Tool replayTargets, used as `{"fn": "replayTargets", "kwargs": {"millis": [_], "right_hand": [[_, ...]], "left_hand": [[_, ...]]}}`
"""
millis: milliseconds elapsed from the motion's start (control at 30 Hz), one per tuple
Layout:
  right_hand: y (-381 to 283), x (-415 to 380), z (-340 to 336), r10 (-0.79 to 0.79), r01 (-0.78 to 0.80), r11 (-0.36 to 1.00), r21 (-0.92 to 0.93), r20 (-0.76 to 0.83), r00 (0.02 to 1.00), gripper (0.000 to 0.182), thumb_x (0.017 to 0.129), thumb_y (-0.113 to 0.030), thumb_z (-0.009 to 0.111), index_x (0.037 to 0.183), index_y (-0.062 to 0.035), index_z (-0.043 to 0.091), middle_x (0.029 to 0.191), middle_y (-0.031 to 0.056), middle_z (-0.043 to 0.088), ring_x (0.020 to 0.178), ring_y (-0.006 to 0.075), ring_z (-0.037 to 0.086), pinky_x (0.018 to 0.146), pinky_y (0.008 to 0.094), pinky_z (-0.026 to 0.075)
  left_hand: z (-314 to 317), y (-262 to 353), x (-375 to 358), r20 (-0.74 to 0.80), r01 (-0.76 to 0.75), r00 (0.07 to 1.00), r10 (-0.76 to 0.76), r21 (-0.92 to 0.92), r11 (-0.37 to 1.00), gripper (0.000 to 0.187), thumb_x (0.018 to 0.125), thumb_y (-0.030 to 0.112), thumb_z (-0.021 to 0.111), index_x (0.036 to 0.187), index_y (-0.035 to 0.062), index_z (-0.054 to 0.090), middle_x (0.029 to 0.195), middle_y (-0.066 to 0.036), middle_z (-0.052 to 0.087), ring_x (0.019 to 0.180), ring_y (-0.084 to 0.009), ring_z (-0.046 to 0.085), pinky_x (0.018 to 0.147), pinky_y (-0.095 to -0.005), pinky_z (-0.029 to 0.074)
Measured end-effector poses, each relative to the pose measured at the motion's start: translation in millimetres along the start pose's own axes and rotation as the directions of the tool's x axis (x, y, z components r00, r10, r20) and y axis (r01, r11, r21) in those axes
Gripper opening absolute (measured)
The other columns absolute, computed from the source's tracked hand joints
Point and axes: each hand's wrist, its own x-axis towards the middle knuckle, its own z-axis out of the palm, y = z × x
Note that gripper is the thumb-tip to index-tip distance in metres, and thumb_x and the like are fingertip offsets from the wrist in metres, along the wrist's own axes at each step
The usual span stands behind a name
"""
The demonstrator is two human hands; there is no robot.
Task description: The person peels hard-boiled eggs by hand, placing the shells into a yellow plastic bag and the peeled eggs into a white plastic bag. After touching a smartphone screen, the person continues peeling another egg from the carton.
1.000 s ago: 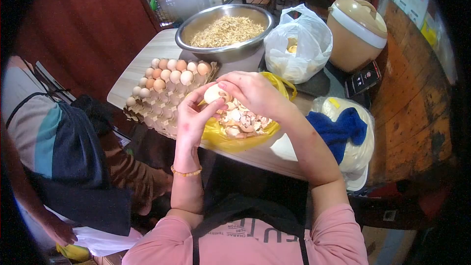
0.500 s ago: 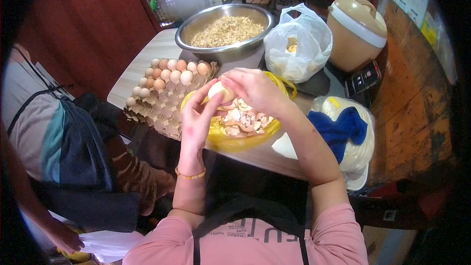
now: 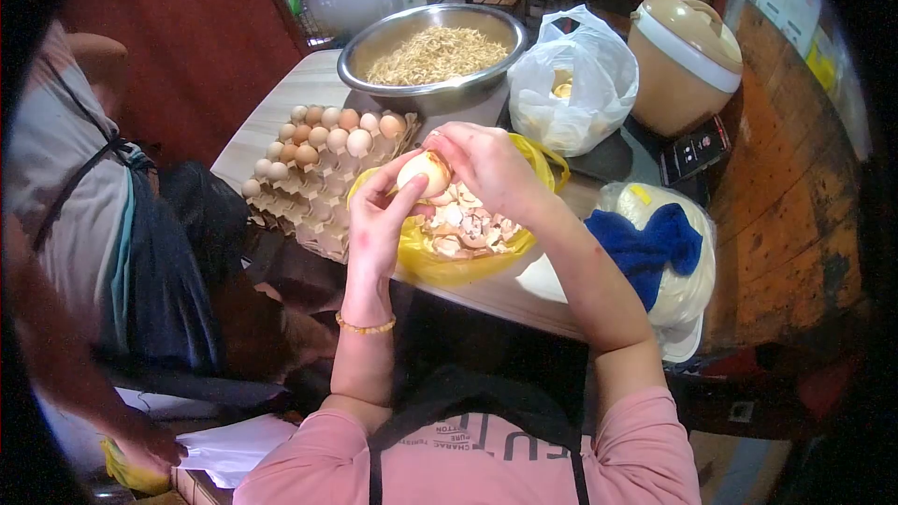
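A person in an apron is standing at far left, beside the egg tray on the counter. The left hand and right hand are both grasping one egg, grips clenched on it, above the yellow bag of shells.

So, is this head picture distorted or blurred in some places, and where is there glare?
Head view: fisheye bending with dark corners; the egg between left hand and right hand is sharp; the person at left is blurred; glare on the metal bowl rim and the white bag.
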Motion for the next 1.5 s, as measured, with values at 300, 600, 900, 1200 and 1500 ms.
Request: {"fn": "replayTargets", "kwargs": {"millis": [300,600,900,1200,1500], "right_hand": [[-6.3,4.2,-8.3,0.112,-0.092,0.987,0.133,-0.151,0.982,0.015,0.091,-0.011,0.055,0.085,0.0018,0.058,0.077,0.0221,0.06,0.072,0.0399,0.059,0.061,0.0422,0.046],[-7.3,5.1,-13.9,0.18,-0.163,0.978,0.133,-0.127,0.976,0.02,0.094,-0.014,0.052,0.086,0.0029,0.058,0.073,0.0204,0.061,0.064,0.031,0.065,0.056,0.0376,0.048],[-0.7,4.7,-12.5,0.341,-0.307,0.855,0.417,-0.008,0.94,0.029,0.098,-0.019,0.049,0.092,0.0063,0.06,0.072,0.0125,0.064,0.061,0.0182,0.068,0.051,0.028,0.053],[11.3,7.1,-20.6,0.472,-0.444,0.568,0.693,0.168,0.866,0.03,0.099,-0.022,0.048,0.095,0.0045,0.062,0.081,0.0089,0.065,0.065,0.0164,0.067,0.055,0.0252,0.055],[6.5,-2.2,-17.7,0.301,-0.264,0.949,-0.172,0.239,0.923,0.031,0.085,-0.029,0.062,0.096,0.0,0.067,0.093,0.016,0.067,0.083,0.0317,0.065,0.076,0.0376,0.051]], "left_hand": [[1.6,-2.1,-0.3,0.052,-0.05,0.997,0.054,-0.084,0.995,0.043,0.085,0.002,0.063,0.127,-0.0019,0.053,0.113,-0.011,0.063,0.093,-0.0143,0.064,0.071,-0.0239,0.055],[-5.3,-7.9,-1.4,0.136,0.046,0.99,-0.03,-0.111,0.993,0.052,0.087,0.004,0.061,0.135,0.0002,0.043,0.122,-0.012,0.057,0.101,-0.0213,0.064,0.075,-0.0251,0.054],[-10.7,-14.9,2.9,0.089,0.098,0.992,-0.085,-0.15,0.984,0.045,0.089,0.008,0.06,0.131,-0.0003,0.048,0.11,-0.008,0.063,0.086,-0.0146,0.065,0.067,-0.023,0.05],[-24.2,-29.4,11.8,0.344,0.384,0.914,-0.213,-0.572,0.725,0.053,0.098,0.039,0.043,0.132,-0.0014,0.041,0.108,-0.016,0.063,0.079,-0.0151,0.063,0.066,-0.0229,0.051],[-31.6,-26.9,15.2,0.425,0.46,0.883,-0.2,-0.692,0.557,0.057,0.098,0.046,0.04,0.131,-0.0003,0.042,0.103,-0.018,0.062,0.069,-0.0131,0.057,0.063,-0.0208,0.052]]}}
